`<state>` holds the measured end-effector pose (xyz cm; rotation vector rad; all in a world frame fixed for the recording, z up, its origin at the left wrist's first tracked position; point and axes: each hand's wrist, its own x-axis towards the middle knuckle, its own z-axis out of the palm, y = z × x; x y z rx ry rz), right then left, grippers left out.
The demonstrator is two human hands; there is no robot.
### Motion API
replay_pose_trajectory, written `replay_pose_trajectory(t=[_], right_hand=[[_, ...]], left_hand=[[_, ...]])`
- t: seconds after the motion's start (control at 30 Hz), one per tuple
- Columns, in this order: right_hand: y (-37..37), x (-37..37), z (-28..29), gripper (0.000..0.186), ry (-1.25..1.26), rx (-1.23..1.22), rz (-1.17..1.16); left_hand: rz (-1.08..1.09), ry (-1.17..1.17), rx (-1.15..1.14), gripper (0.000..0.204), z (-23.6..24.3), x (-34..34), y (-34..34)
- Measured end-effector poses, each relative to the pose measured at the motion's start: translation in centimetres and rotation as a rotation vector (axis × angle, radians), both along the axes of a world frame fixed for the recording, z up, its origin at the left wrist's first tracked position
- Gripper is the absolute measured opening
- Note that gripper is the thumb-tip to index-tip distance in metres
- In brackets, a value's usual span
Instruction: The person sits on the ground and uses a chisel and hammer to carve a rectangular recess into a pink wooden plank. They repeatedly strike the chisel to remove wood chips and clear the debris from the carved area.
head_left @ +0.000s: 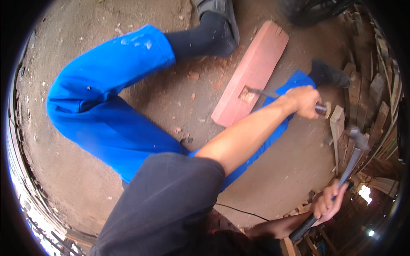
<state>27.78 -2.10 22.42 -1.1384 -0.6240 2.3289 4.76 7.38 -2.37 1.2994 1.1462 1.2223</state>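
Note:
A reddish-pink wooden block [256, 64] lies slantwise on the ground between my legs, with a squarish pale recess [246, 95] cut near its closer end. My left hand [302, 102] is wrapped around the handle of a chisel [267, 93]. Its blade reaches left and its tip meets the recess. At the lower right, my right hand [328, 202] grips a claw hammer [351, 164] by its dark handle. The hammer's head is raised, slightly blurred, and apart from the chisel's handle end.
My legs in blue trousers [124, 123] lie to either side of the block. Wood offcuts [356, 94] are heaped along the right. A dark cable [243, 211] runs over the dirt floor [273, 179]. Small chips lie near the block, and a dark rounded object [314, 9] stands at the far end.

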Motion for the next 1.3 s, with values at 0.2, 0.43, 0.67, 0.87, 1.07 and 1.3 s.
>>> replay_pose_trajectory(t=[0.2,0.43,0.67,0.87,1.07,1.3], right_hand=[[5.4,-2.2,-1.1,0.043,-0.476,0.935,-0.475],[2.9,-1.4,-3.9,0.045,-0.407,0.032,-0.025],[6.1,-4.9,-4.0,0.038,-0.628,0.844,-0.506],[2.7,-3.4,-4.1,0.042,-0.459,0.076,0.030],[7.8,-2.3,-1.6,0.043,-0.591,0.871,-0.458],[4.3,-2.1,-5.3,0.043,-0.298,-0.006,-0.079]], left_hand=[[0.003,-0.016,0.013,0.029,-0.3,0.7,-0.2],[0.076,-0.020,0.024,0.030,-1.6,-0.3,-0.2],[0.008,-0.034,0.015,0.031,-0.4,0.4,0.8],[0.043,-0.017,0.020,0.032,-1.3,-0.2,1.2],[0.025,-0.014,0.005,0.031,-0.7,0.2,1.3],[0.006,-0.031,-0.030,0.034,-0.5,-0.8,1.5]])
